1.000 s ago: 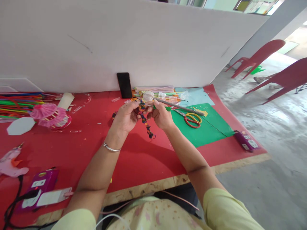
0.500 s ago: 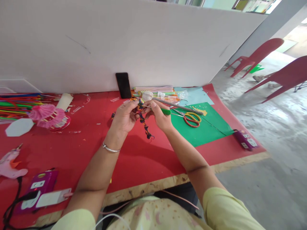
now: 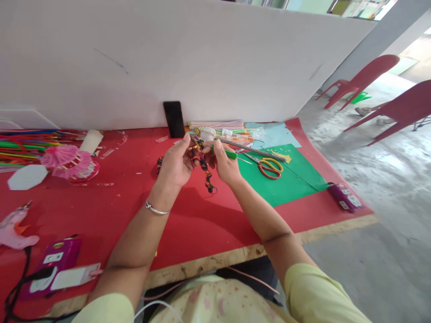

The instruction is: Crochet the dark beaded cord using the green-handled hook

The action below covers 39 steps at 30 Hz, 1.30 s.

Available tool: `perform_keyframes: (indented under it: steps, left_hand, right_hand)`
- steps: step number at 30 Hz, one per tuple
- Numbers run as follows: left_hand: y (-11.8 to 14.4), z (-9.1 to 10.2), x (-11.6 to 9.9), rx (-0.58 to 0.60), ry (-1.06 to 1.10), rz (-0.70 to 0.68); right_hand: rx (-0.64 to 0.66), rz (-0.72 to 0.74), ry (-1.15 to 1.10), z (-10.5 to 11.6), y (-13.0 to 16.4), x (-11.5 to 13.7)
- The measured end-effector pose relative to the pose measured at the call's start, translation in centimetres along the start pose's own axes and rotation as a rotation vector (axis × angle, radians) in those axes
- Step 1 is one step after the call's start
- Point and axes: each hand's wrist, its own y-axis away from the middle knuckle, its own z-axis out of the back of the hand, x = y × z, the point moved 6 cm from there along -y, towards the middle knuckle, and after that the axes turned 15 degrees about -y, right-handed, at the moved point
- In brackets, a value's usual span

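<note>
I hold a multicoloured twisted cord (image 3: 204,167) up off the red surface (image 3: 111,211), between both hands, so its loose tail hangs free below my fingers and does not drag on anything. My left hand (image 3: 175,162) has its fingers pinched together on the upper end of the cord, thumb raised, keeping the worked part steady and facing me. My right hand (image 3: 225,165) is closed around a green-handled tool (image 3: 230,154), its fingers clamped on the grip like a pen; the thin tip points in toward the cord just beside my left fingertips, though the tip is too small for me to tell whether it touches.

Just beyond my fingers lie a bundle of coloured straws (image 3: 222,128) and a small white ball (image 3: 208,134), close enough to reach. A black phone (image 3: 174,119) leans upright against the white board (image 3: 188,63) behind them. To the right of my right hand, red-and-yellow scissors (image 3: 269,168) rest on a green paper sheet (image 3: 286,177), near but apart. Well to the left of my left hand sit pink paper umbrellas (image 3: 69,161), and nearer my body a pink glue gun (image 3: 15,229).
</note>
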Motion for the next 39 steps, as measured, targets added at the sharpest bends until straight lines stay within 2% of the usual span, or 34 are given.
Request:
perform_keyframes:
  steps: [4, 8, 11, 16, 21, 27, 33, 39]
  left_hand:
    - [0.3, -0.6, 0.2, 0.119, -0.022, 0.073]
    - [0.1, 0.0, 0.1, 0.127, -0.033, 0.061]
    - [0.0, 0.5, -0.1, 0.118, -0.045, 0.053]
    - [-0.1, 0.5, -0.2, 0.169, -0.017, 0.135]
    - [-0.1, 0.6, -0.7, 0.150, -0.034, 0.057]
    - [0.1, 0.8, -1.2, 0.087, -0.127, -0.037]
    - [0.4, 0.8, -1.3, 0.076, -0.129, -0.063]
    - [0.3, 0.7, -1.0, 0.091, -0.093, -0.015]
  right_hand:
    - [0.012, -0.252, -0.208, -0.2, -0.4, -1.4]
    - [-0.011, -0.315, -0.317, -0.5, -0.5, -1.6]
    - [-0.003, -0.318, -0.297, -0.6, -0.4, -1.6]
    - [0.050, -0.284, -0.262, -0.6, -0.5, -1.7]
    - [-0.004, -0.167, -0.175, -0.3, -0.5, -1.5]
    - [-0.053, -0.029, -0.209, -0.6, 0.2, -0.4]
    - [0.074, -0.153, -0.196, -0.8, -0.3, -0.6]
    - [0.074, -0.253, -0.265, -0.9, -0.4, -0.8]
